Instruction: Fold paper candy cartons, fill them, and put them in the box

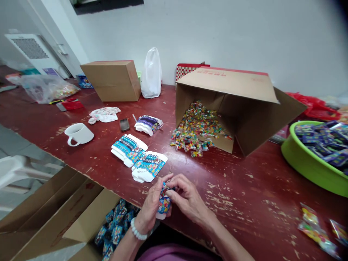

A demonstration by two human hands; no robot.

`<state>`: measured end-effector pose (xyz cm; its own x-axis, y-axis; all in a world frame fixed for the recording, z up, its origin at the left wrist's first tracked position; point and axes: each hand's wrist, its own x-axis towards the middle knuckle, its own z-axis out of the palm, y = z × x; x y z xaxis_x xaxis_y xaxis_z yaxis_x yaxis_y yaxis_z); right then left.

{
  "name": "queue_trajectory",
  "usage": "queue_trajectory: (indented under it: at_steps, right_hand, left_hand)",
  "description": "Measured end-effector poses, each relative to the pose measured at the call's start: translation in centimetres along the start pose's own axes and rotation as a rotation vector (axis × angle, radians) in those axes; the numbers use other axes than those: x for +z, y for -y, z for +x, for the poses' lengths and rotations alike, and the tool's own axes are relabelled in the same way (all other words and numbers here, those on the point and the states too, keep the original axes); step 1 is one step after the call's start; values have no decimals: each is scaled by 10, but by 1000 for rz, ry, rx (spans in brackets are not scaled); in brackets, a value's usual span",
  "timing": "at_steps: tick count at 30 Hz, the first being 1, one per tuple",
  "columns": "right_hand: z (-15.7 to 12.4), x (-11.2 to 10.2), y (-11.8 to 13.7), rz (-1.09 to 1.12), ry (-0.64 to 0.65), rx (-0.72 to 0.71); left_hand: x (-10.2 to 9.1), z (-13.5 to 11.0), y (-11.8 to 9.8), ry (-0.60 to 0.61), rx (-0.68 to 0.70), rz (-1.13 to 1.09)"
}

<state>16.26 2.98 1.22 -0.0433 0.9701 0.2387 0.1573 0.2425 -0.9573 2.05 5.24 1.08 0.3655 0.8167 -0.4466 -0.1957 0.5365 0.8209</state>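
Note:
Close to the table's front edge, my left hand (152, 203) is wrapped round a small blue printed candy box (164, 204). The fingers of my right hand (187, 197) pinch at the upper end of that box; whether a candy packet is between them is hidden. Just beyond my hands lie two fanned stacks of flat blue cartons, a nearer one (150, 165) and a farther one (129, 148). Small clear packets of colourful candy (198, 123) spill out of a cardboard box (225, 83) lying on its side.
Below the table edge at left, an open carton (89, 214) holds several filled blue boxes (115, 224). A white mug (79, 134), a cloth (104, 115) and purple flat cartons (148, 124) lie at left. At right stands a green basin (307, 170) of purple packs, with loose candy packets (317, 232) nearer.

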Motion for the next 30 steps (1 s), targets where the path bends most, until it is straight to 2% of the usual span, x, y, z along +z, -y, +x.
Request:
queue_trajectory:
  at_steps: [3, 6, 7, 10, 12, 14, 17, 20, 22, 24, 27, 30]
  right_hand:
    - [4, -3, -8, -153, 6, -37]
    - [29, -28, -27, -331, 42, 84]
    - [39, -41, -36, -467, -63, 159]
    - [67, -78, -66, -620, -315, 294]
    - [75, -94, -83, -689, -425, 390]
    - [77, -100, -96, -721, -479, 454]
    - [75, -102, -107, -697, -502, 499]
    - [73, -107, -109, -599, -517, 517]
    - [70, -110, -106, -500, -530, 506]
    - [62, -107, -98, -378, -529, 472]
    - [41, -83, -75, -189, -477, 406]
    - [17, -46, -50, 50, -384, 343]
  left_hand:
    - [3, 2, 4, 11, 17, 54]
    - [2, 5, 8, 49, -3, -13]
    - [0, 6, 8, 53, -4, -24]
    - [-9, 9, 9, 32, 28, 12]
    - [-17, 10, 8, 17, 55, 59]
    - [-27, 12, 6, -10, 66, 113]
    - [-45, 12, 0, -58, 76, 266]
    - [-60, 10, -7, -54, 56, 403]
    - [-65, 7, -11, -41, 19, 382]
    - [-66, 6, -14, -81, 7, 263]
    - [-59, 7, -16, -205, 28, 10]
    - [-48, 7, -16, -226, 37, -123]
